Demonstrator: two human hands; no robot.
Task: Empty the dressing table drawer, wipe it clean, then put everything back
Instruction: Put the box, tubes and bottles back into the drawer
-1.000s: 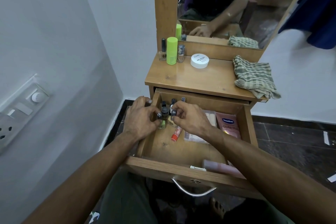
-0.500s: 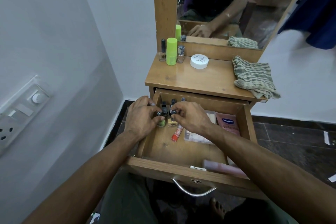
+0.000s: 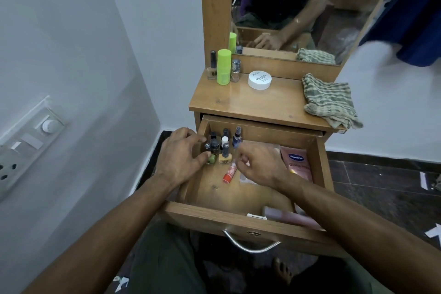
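Observation:
The wooden drawer [image 3: 238,216] is pulled out. Several nail polish bottles [image 3: 224,144] stand upright in its back left corner. My left hand [image 3: 181,157] reaches over the left wall, with thumb and forefinger pinching the green nail polish bottle [image 3: 211,159]. Just right of the bottles hovers my right hand [image 3: 260,164], fingers loosely curled and holding nothing. A red lip balm tube [image 3: 228,172] lies on the drawer floor between my hands. A pink Vaseline tube [image 3: 298,162] lies at the right side, and a pink box [image 3: 291,218] sits at the front.
On the tabletop [image 3: 257,105] stand a lime green bottle [image 3: 223,67], two small polish bottles [image 3: 212,64], a white jar [image 3: 259,80] and a folded checked cloth [image 3: 329,100]. A mirror [image 3: 298,7] rises behind. A white wall with a switch panel [image 3: 31,136] is close on the left.
My right hand has let go of a polish bottle and drawn back to the right. My left hand stays at the bottles in the corner.

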